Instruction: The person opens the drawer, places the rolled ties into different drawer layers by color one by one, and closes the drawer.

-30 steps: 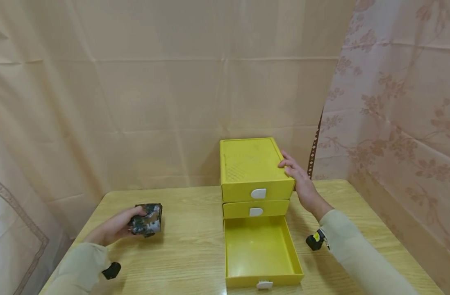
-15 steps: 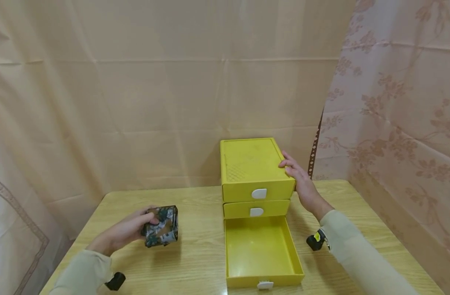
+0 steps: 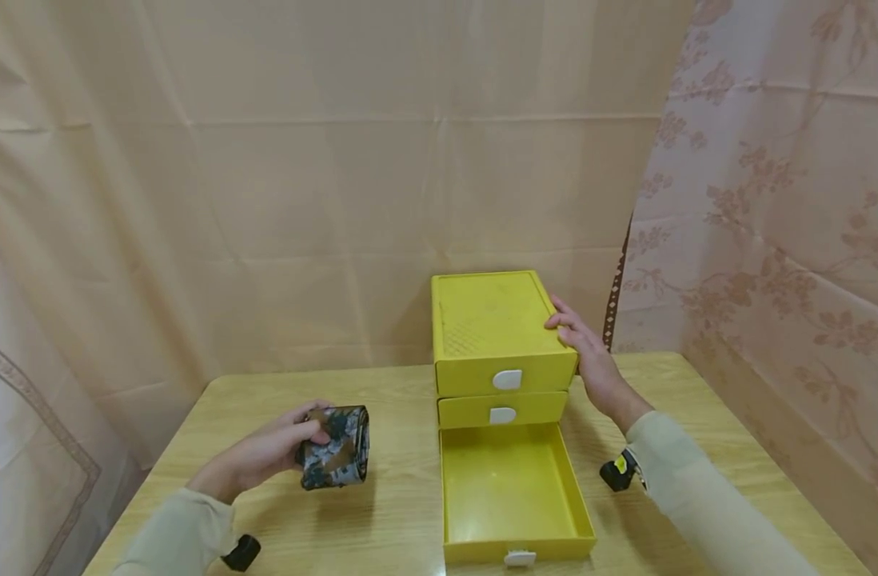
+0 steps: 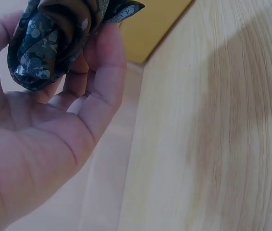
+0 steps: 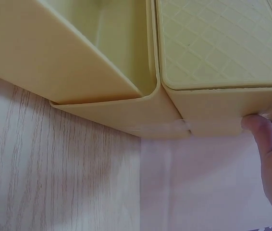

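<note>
My left hand [image 3: 255, 462] grips a folded piece of camouflage-patterned cloth [image 3: 336, 454] above the table, left of a yellow drawer unit [image 3: 492, 312]. In the left wrist view, the fingers curl around the cloth's dark, rolled folds [image 4: 37, 53]. My right hand [image 3: 599, 372] rests on the unit's top right edge, its fingertips over the rim. From the right wrist, its thumb [image 5: 263, 132] presses the side wall; the other fingers are mostly out of sight. The bottom drawer [image 3: 511, 492] is pulled out, with nothing inside. Above it, two drawers with white handles [image 3: 507, 379] are pushed in.
The wooden table [image 3: 403, 512] extends on both sides of the unit. A beige curtain [image 3: 302, 200] hangs behind it, and a floral curtain [image 3: 792, 224] hangs at the right. The pulled-out drawer's front [image 3: 554, 550] juts toward the near edge.
My left hand has carried the cloth to the right, toward the drawer unit, and the cloth has turned slightly. My right hand and the drawers have stayed in place.
</note>
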Motion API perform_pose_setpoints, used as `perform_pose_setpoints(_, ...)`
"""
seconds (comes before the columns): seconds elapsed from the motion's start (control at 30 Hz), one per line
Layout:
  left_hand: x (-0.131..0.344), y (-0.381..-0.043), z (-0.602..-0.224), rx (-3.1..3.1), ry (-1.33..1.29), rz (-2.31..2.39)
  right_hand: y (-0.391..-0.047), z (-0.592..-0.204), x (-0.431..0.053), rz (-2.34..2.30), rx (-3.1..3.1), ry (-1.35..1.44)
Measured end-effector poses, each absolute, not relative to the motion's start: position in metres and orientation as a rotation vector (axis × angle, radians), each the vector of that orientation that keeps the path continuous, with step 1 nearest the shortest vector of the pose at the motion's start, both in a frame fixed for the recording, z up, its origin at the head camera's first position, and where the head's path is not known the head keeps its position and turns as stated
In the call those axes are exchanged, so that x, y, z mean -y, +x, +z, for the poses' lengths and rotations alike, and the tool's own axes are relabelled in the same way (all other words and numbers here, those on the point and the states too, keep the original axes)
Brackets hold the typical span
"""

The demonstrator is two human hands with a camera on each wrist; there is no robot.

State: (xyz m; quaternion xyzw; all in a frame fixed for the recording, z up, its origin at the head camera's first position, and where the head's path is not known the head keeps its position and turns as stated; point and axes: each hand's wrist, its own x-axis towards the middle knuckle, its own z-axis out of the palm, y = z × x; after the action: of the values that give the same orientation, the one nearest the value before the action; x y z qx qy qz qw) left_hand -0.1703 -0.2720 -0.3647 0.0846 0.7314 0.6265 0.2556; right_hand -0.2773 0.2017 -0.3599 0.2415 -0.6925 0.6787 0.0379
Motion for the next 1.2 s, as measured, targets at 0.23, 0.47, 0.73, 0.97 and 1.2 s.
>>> perform_pose_setpoints(0.23, 0.258, -0.171, -0.361, -1.989, 0.251, 1.671, -0.274, -0.36, -0.201, 2.072, 2.186, 0.681)
perform_pose_setpoints(0.47, 0.248, -0.173, -0.354, -1.997, 0.276, 1.644, -0.274, -0.361, -0.201, 2.084, 2.194, 0.672)
perform_pose_setpoints(0.73, 0.234, -0.176, -0.347, -1.987, 0.327, 1.64, -0.276, -0.361, -0.202, 2.027, 2.19, 0.687)
perform_pose_setpoints(0.97, 0.224, -0.176, -0.344, -1.979, 0.327, 1.648, -0.276, -0.362, -0.201, 2.028, 2.186, 0.693)
perform_pose_setpoints(1.2, 0.207, -0.177, -0.34, -1.954, 0.345, 1.653, -0.277, -0.36, -0.201, 2.038, 2.169, 0.699)
